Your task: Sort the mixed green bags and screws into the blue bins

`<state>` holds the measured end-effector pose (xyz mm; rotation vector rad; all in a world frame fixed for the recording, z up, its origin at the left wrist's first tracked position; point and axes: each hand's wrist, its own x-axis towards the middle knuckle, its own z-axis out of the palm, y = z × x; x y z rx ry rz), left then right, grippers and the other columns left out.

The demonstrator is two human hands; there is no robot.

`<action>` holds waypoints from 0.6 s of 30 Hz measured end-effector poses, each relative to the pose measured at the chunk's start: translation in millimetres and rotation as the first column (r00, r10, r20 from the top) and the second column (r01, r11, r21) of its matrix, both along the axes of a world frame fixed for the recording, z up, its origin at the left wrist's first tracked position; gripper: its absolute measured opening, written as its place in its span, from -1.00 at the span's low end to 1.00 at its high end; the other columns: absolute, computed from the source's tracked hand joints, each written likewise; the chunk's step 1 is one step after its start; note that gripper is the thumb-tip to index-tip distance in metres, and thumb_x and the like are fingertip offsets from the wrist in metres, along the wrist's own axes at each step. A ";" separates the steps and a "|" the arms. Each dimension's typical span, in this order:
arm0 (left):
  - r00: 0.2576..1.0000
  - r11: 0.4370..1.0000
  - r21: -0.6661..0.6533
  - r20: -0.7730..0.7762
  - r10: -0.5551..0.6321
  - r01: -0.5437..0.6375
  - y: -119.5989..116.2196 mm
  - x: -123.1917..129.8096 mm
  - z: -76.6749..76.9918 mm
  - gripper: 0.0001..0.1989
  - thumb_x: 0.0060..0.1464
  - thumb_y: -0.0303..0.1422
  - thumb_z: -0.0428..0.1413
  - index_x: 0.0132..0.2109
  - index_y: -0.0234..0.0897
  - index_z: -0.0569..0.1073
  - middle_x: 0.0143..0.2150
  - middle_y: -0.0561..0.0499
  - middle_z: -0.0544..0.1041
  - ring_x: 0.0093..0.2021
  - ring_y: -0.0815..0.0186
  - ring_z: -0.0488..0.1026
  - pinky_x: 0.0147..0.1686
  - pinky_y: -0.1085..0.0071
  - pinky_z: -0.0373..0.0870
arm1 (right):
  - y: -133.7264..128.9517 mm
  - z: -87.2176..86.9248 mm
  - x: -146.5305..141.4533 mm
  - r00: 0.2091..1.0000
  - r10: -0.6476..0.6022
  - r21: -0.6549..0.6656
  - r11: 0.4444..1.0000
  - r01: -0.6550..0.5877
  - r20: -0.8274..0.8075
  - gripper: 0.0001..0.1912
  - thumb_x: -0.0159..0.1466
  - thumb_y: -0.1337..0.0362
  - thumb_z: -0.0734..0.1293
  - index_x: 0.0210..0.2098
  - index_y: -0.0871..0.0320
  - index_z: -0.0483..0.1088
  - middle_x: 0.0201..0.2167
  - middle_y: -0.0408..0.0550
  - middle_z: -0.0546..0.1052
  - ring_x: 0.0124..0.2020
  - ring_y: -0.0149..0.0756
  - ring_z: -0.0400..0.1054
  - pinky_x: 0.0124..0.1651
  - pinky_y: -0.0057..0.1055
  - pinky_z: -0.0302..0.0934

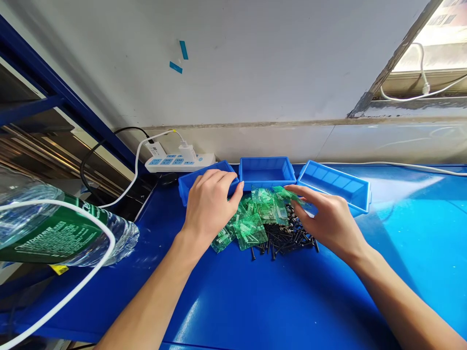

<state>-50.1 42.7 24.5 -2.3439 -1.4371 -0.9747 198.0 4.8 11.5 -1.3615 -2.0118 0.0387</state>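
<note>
Right hand (330, 218) pinches green packet (284, 192), just nearside of middle bin (266, 185). Left hand (209, 199) loosely curled; we cannot tell contents. We judge packet light, limp, slippery; edge suits pinch.

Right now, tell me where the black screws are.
In the head view, the black screws lie near the centre of the blue table, partly under the green packets and just left of the right hand.

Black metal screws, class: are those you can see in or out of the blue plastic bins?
Out: the screws lie loose on the shiny blue tabletop, heaped in front of the bins.
</note>
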 end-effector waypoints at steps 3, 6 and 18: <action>1.000 0.999 0.036 0.011 -0.023 0.023 -1.3 1.6 1.2 -0.84 0.30 -0.38 0.13 -0.14 -0.29 0.63 -0.15 -0.16 0.72 -0.07 -0.01 0.64 -0.12 0.06 0.60 | -1.6 4.4 -0.7 0.999 -0.026 0.075 0.997 0.029 -0.037 -0.72 0.36 0.31 0.32 -0.02 0.04 0.63 -0.15 -0.03 0.74 -0.26 -0.09 0.68 -0.16 -0.18 0.60; 0.999 0.999 0.039 0.011 -0.038 0.038 -2.5 3.3 1.2 -0.83 0.30 -0.40 0.12 -0.15 -0.31 0.63 -0.17 -0.16 0.71 -0.08 -0.01 0.63 -0.11 0.05 0.60 | -2.9 7.1 -1.8 0.997 -0.033 0.094 0.995 0.040 -0.076 -0.79 0.36 0.27 0.38 -0.08 0.03 0.64 -0.19 -0.04 0.75 -0.29 -0.10 0.68 -0.18 -0.18 0.60; 0.986 0.984 0.071 -0.002 -0.166 0.166 -9.7 16.9 -1.9 -0.83 0.33 -0.43 0.12 -0.06 -0.34 0.61 -0.13 -0.16 0.71 0.06 -0.01 0.56 0.00 -0.01 0.59 | 0.6 10.1 3.4 0.929 -0.028 -0.248 0.966 -0.069 -0.368 -0.78 0.26 0.12 0.47 -0.22 0.10 0.70 -0.26 0.00 0.75 -0.26 0.02 0.69 -0.17 -0.12 0.63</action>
